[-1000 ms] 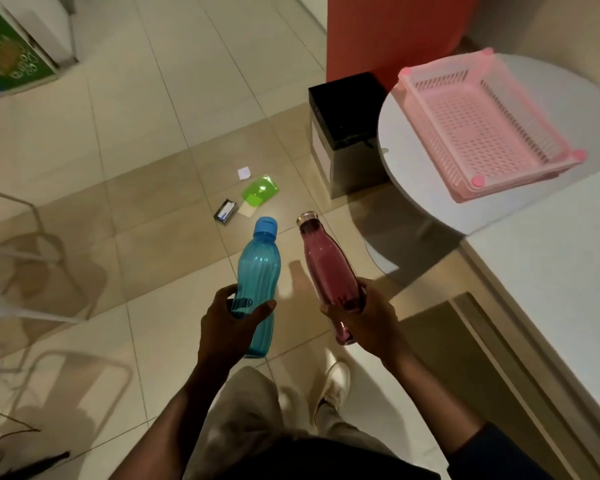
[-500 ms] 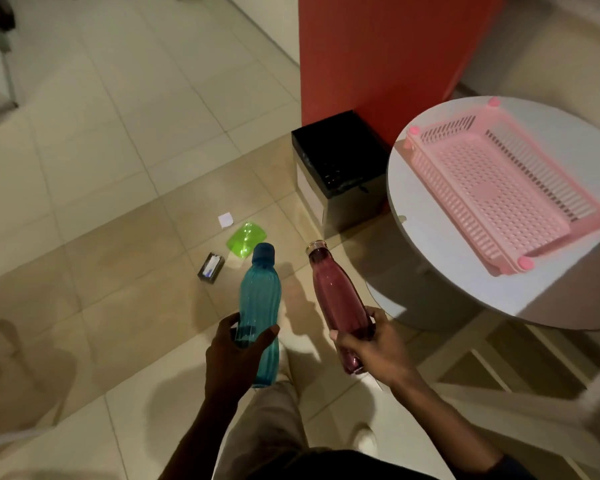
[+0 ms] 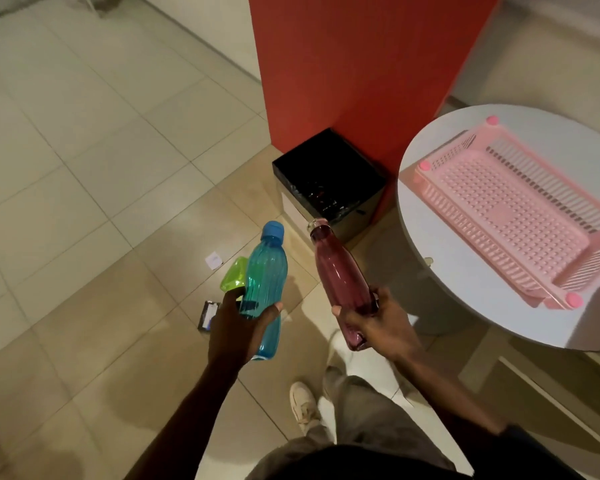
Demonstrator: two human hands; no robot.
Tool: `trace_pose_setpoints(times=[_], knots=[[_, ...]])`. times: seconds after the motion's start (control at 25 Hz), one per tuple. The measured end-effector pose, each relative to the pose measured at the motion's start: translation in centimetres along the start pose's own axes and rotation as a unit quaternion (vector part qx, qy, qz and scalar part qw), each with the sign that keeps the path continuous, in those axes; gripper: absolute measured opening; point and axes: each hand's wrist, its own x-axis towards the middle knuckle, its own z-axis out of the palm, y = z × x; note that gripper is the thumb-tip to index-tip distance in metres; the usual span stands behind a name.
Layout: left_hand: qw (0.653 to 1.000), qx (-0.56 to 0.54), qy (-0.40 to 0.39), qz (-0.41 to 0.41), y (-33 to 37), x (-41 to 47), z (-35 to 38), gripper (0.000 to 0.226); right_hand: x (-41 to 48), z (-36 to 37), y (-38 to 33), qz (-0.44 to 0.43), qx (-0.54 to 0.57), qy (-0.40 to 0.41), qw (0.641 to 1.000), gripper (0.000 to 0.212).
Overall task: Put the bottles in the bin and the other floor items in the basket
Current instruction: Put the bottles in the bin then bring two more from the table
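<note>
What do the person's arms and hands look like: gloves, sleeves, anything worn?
Both bare: left hand and right hand have no gloves, and no rings, watch or bands show. The left forearm is uncovered to the frame edge. A dark sleeve covers the right arm from about the elbow up. No markings visible.

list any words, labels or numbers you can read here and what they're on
Nothing here can be read.
dark box on the floor: pale label, too blurred to read.
white paper slip: faint mark, too small to read.
blue bottle and red bottle: no label shows.
</note>
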Motion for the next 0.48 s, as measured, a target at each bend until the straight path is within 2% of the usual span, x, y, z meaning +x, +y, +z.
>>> trace_pose_setpoints(times=[0.2,0.48], knots=[[1.000,-0.012,-0.010,0.000,2.2,6.4,1.2,0.078,5.9,-0.5,-2.8,0.010,-0.004,0.004,1.000,0.076],[0.999,0.033,-0.020,0.015,7.8,16.7,2.2,0.086,15.6,-1.0,-7.0,0.034,0.029,-0.011,0.999,0.083]])
